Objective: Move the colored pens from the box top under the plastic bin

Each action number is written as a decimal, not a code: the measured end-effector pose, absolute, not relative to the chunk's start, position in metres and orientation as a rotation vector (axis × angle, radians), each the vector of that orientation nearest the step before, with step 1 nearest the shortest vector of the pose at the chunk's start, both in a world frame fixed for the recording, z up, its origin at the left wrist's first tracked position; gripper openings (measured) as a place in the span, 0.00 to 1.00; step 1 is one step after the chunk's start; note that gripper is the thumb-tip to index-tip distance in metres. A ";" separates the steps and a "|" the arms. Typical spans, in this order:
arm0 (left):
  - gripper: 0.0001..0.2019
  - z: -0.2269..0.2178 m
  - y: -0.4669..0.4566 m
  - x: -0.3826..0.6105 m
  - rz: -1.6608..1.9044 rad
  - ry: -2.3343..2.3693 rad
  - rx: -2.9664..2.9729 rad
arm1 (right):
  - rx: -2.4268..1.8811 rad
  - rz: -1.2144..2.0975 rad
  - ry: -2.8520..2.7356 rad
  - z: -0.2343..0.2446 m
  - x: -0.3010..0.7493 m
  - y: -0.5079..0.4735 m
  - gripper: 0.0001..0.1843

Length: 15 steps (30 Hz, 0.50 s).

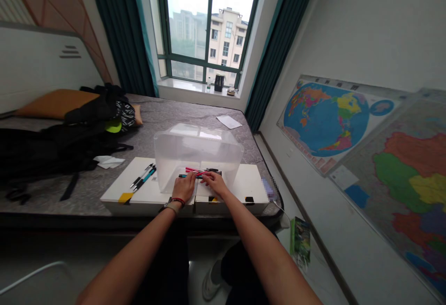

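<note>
A translucent plastic box (198, 149) stands on a white board (146, 193), its open side apparently facing me. Several pink, teal and black pens (198, 172) lie at its mouth. My left hand (183, 187) rests just in front of them, holding nothing I can see. My right hand (214, 184) is beside it, its fingertips at a pink pen (202, 173). Whether those fingers grip the pen is hard to tell. Two more pens (143, 178) lie on the board to the left of the box.
The board sits at the edge of a grey mattress (167, 114). A black backpack (59, 151) and tissue (109, 161) lie to the left, a sheet of paper (229, 121) behind the box. Maps (362, 147) hang on the right wall.
</note>
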<state>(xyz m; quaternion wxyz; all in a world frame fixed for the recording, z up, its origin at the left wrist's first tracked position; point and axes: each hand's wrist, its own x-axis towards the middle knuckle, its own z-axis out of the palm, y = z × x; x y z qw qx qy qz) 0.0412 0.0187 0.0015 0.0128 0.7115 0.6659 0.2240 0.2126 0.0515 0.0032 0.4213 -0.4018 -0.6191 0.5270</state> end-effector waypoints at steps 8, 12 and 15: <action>0.20 0.003 0.018 0.041 0.723 2.042 2.207 | -0.953 1.275 -1.527 0.003 0.215 0.051 0.13; 0.21 0.007 0.017 0.041 0.746 2.073 2.124 | -0.984 1.174 -1.519 -0.005 0.216 0.056 0.10; 0.21 0.009 0.017 0.042 0.755 2.089 2.074 | -1.029 1.134 -1.515 -0.009 0.217 0.059 0.09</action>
